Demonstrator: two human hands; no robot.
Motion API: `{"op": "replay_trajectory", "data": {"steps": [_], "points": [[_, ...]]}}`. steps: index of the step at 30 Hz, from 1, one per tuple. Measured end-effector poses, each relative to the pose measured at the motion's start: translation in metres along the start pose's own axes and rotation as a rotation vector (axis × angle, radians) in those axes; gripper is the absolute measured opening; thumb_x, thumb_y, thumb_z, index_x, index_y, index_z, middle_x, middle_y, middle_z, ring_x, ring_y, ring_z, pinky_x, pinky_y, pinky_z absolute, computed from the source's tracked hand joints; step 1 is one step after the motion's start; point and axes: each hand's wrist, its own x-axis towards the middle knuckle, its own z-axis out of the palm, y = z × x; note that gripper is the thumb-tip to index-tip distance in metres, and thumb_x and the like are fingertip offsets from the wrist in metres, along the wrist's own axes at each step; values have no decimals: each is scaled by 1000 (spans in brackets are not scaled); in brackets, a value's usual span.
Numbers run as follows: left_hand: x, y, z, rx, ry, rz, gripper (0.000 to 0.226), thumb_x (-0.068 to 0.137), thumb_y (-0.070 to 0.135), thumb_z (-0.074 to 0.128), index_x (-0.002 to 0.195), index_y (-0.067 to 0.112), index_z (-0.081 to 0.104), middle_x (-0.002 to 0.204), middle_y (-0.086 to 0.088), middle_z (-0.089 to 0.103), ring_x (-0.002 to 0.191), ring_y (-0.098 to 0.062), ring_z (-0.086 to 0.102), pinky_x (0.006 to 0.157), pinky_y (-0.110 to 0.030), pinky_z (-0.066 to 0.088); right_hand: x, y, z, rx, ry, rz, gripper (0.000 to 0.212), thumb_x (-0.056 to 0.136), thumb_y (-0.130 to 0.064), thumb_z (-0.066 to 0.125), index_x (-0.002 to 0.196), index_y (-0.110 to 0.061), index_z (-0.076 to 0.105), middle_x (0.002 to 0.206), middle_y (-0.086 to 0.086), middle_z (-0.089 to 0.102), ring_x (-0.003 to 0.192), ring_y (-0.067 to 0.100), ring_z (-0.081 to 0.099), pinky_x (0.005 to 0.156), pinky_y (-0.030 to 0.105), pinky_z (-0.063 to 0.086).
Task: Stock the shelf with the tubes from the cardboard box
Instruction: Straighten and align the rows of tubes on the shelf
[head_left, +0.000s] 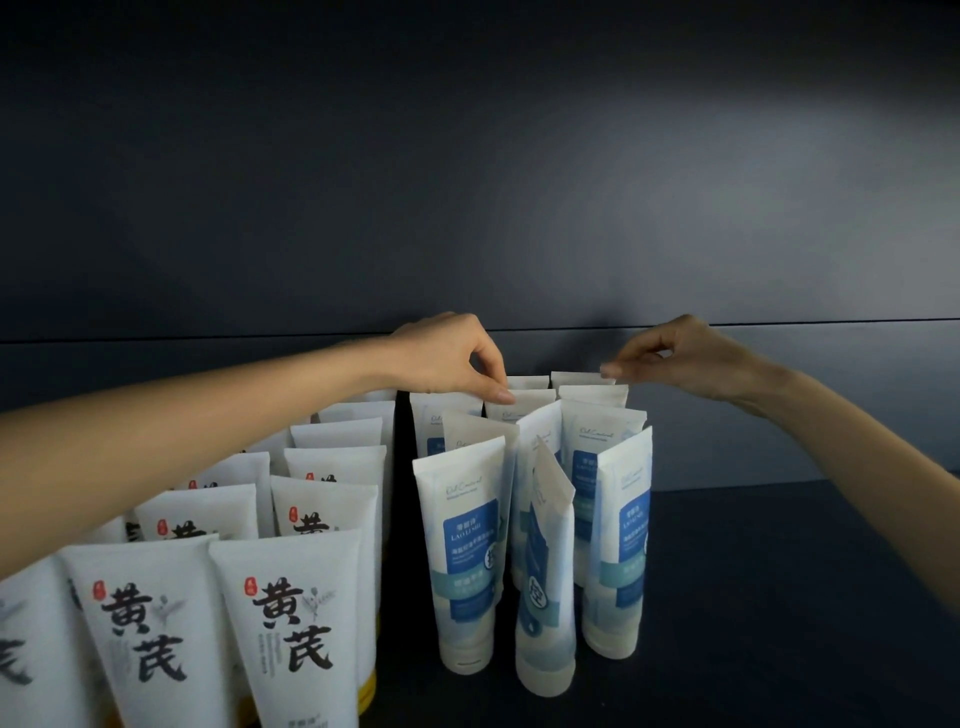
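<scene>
1. Where the view begins at the left, white tubes with black characters (291, 623) stand upright on their caps in close rows.
2. Reaching over them, the left hand (452, 358) pinches the crimped top of a rear blue-label tube (530, 404) between thumb and forefinger.
3. Just beside those rows, the blue-label cluster (467, 545) stands mid-shelf. One front tube (545, 597) is tilted and leans among the others.
4. The right hand (680, 358) pinches the top edge of the rearmost tube (576, 378), fingers curled.
5. The dark shelf (779, 597) runs on to the right beneath that forearm.
</scene>
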Motion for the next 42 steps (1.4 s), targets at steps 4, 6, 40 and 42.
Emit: {"op": "replay_trajectory", "data": {"steps": [4, 6, 40, 42], "points": [[-2, 1, -5, -8, 87, -22, 19, 75, 49, 71, 81, 32, 75, 83, 18, 67, 80, 1, 60, 78, -34, 52, 6, 5, 1, 14, 122, -18, 5, 81, -17, 73, 76, -19, 73, 76, -3, 68, 59, -8, 54, 61, 0, 40], [-2, 0, -8, 62, 150, -24, 18, 78, 48, 69, 86, 32, 75, 87, 16, 64, 85, -4, 59, 78, -33, 50, 7, 9, 3, -6, 108, -3, 4, 82, -13, 72, 81, -16, 73, 79, -4, 70, 61, -10, 56, 63, 0, 41], [15, 8, 6, 216, 113, -65, 16, 85, 34, 66, 69, 35, 62, 86, 13, 64, 83, -8, 55, 60, -24, 33, 6, 17, 7, -9, 91, 3, 7, 81, -16, 72, 79, -21, 76, 80, 2, 73, 74, 0, 59, 72, 21, 51], [13, 8, 1, 216, 109, -62, 11, 86, 36, 65, 75, 35, 67, 86, 15, 64, 83, -7, 56, 64, -26, 35, 4, 7, 4, 1, 107, -29, 5, 80, -24, 73, 79, -28, 76, 75, -2, 71, 72, 1, 54, 72, 29, 50]]}}
